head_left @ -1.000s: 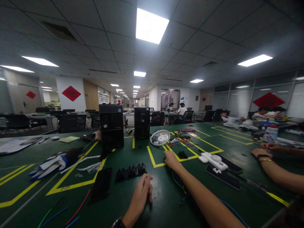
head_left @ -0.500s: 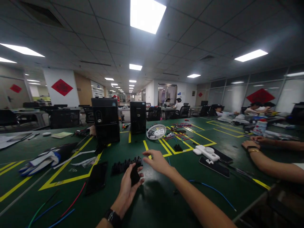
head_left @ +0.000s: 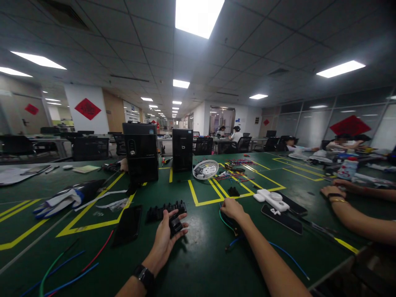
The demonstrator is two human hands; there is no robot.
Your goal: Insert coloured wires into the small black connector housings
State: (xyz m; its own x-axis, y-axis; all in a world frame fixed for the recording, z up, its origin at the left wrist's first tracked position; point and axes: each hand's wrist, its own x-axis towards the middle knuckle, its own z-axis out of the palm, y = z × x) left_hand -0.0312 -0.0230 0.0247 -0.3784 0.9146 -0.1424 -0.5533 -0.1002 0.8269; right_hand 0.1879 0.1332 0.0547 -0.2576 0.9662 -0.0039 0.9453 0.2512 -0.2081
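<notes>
A small black block [head_left: 176, 224] rests in my left hand [head_left: 168, 233], palm turned up, with the thumb and fingers curled around it. Just behind that hand, a row of black ridged plastic pieces [head_left: 156, 213] lies on the table. My right hand [head_left: 234, 210] is down at the tabletop to the right, its fingers drawn together. Whatever they pinch is hidden. A green wire [head_left: 227, 222] curves beside those fingers, and the end of a blue wire [head_left: 231, 244] lies under the forearm. Another small black piece [head_left: 233, 191] sits beyond the right hand.
Two black box-shaped units [head_left: 140, 152] stand at the back, near a white basket [head_left: 206, 170] and a pile of wires [head_left: 236, 175]. To the right lie phones [head_left: 282, 220] and a white power strip [head_left: 269, 199]. A co-worker's arm [head_left: 355, 214] rests at the far right.
My right hand has moved away from my left hand, rightward and down to the table beside the wires. My left hand keeps the black block, now turned more into view.
</notes>
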